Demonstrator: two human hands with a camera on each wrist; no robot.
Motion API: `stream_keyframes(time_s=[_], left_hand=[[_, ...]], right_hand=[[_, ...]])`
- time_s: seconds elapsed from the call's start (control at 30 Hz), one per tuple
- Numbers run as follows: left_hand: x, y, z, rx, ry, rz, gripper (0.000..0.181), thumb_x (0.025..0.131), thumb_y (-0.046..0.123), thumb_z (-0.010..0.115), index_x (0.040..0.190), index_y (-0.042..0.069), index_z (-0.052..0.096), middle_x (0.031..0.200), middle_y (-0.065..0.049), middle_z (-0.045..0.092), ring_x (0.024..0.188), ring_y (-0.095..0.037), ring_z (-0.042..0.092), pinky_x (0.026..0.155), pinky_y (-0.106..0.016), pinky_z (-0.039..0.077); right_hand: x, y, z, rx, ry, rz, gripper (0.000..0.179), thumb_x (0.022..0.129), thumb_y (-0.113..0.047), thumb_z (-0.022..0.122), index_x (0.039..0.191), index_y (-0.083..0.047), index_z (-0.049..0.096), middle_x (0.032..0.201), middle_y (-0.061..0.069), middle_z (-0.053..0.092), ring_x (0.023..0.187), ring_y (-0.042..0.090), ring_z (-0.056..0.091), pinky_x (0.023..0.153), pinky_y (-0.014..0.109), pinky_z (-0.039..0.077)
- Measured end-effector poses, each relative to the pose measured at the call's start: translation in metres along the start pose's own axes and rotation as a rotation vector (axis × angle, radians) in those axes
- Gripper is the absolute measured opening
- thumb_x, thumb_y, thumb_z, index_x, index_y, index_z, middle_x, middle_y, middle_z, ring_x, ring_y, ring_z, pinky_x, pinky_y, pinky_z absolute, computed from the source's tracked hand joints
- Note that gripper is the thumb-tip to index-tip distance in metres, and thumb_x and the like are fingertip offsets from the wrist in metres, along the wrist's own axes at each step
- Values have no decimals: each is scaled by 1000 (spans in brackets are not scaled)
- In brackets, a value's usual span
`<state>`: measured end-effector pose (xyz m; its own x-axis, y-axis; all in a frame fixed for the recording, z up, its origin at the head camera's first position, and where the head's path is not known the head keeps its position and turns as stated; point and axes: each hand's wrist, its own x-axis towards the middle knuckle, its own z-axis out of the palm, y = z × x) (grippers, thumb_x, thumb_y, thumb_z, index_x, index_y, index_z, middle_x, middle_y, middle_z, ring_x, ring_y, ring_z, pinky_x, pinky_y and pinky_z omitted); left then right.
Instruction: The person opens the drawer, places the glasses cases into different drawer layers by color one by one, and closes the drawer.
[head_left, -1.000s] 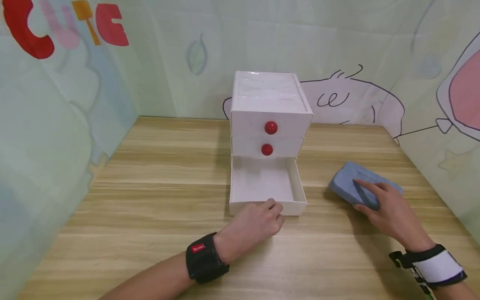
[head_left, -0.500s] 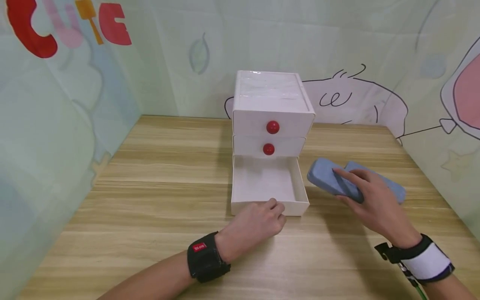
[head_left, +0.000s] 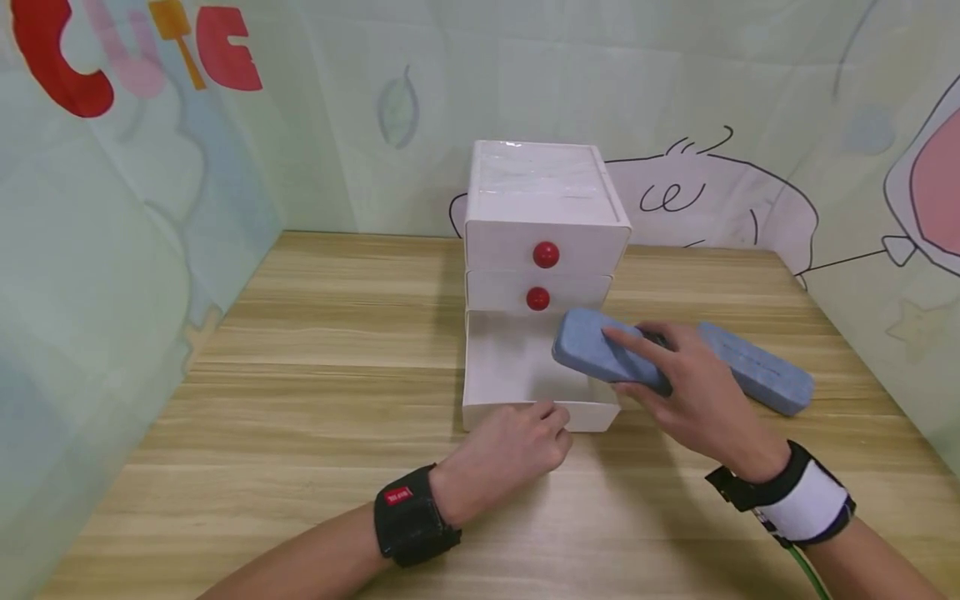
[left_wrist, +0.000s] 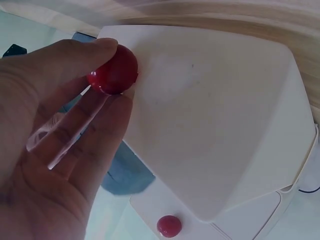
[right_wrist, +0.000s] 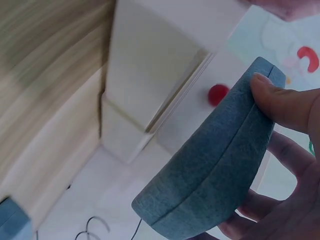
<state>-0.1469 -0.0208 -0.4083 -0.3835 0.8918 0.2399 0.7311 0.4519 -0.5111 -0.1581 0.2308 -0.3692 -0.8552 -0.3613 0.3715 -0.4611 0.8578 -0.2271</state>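
My left hand [head_left: 510,442] pinches the red knob [left_wrist: 117,70] on the front of the bottom drawer [head_left: 498,362], which is pulled out of the white drawer cabinet [head_left: 543,187]. With thumb and fingers my right hand [head_left: 693,400] grips a blue glasses case [head_left: 600,346] and holds it above the right part of that drawer. The right wrist view shows the held case side-on, with a seam along its curved side. A second blue case [head_left: 761,367] lies on the table, to the right of my right hand. The held case hides part of the drawer's inside.
Two upper drawers, each with a red knob [head_left: 546,254], are pushed in. The cabinet stands toward the back of the wooden table [head_left: 337,350]. Printed cloth walls [head_left: 330,125] close off the back and both sides.
My right hand has lifted the glasses case off the right side of the table and carried it left over the drawer, exposing the second case. The left hand stays at the knob.
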Motion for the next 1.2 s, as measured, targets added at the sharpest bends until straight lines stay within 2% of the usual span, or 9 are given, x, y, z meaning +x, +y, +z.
stream_keyframes(time_s=[0.23, 0.47, 0.83, 1.2], left_hand=[[0, 1, 0, -11, -14, -4, 15, 96, 16, 70, 95, 29, 77, 93, 8, 64, 86, -5, 61, 59, -16, 52], [0, 0, 0, -17, -20, -3, 15, 96, 16, 70, 95, 30, 76, 95, 9, 64, 88, -5, 61, 59, -16, 51], [1, 0, -2, -21, -26, -11, 15, 95, 16, 69, 96, 30, 76, 97, 9, 65, 92, -6, 61, 59, -17, 53], [1, 0, -1, -2, -30, -2, 15, 95, 17, 69, 97, 30, 76, 97, 8, 64, 88, -5, 60, 57, -17, 51]], right_hand=[[14, -14, 5, -9, -56, -50, 65, 86, -26, 84, 146, -29, 58, 137, 20, 56, 113, 36, 58, 86, 53, 57], [26, -24, 10, 11, -74, -99, 65, 85, -26, 84, 145, -29, 58, 137, 19, 58, 118, 36, 59, 93, 54, 54], [41, -34, 22, 36, -125, -126, 64, 85, -27, 85, 144, -29, 60, 139, 15, 59, 121, 34, 60, 95, 50, 55], [51, -39, 35, 60, -175, -153, 66, 82, -24, 87, 143, -24, 61, 137, 14, 60, 122, 31, 58, 99, 49, 54]])
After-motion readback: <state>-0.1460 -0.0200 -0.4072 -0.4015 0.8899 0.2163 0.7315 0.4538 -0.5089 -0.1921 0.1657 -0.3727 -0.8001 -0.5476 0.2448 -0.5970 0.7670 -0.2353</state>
